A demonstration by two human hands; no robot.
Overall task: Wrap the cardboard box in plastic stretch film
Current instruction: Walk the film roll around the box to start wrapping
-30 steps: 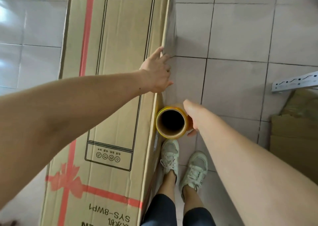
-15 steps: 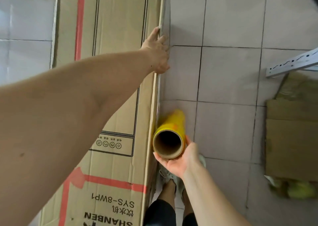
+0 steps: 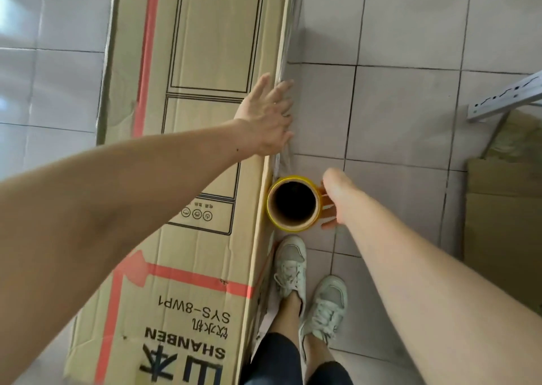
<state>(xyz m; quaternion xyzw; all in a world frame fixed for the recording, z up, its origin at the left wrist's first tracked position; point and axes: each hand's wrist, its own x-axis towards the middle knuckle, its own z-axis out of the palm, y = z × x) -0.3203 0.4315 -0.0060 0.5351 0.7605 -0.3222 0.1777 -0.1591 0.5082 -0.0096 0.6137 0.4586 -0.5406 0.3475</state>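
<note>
A long cardboard box [image 3: 202,47] with red ribbon print and black lettering lies on the tiled floor, running away from me. My left hand [image 3: 268,114] lies flat with fingers spread on its right top edge, pressing clear film [image 3: 289,62] against the box's side. The yellow stretch film roll [image 3: 293,202] stands end-on against the right side of the box, its hollow core facing me. My right hand [image 3: 333,200] grips the roll from the right.
My two feet in white sneakers [image 3: 311,285] stand just right of the box. Flattened cardboard [image 3: 504,217] lies at the right edge, under a white perforated metal bar [image 3: 504,97]. Grey floor tiles [image 3: 399,114] fill the space between.
The roll turned back from tilted to end-on and moved up along the box side. My right hand shifted from under the roll to its right side. My left hand flattened on the edge.
</note>
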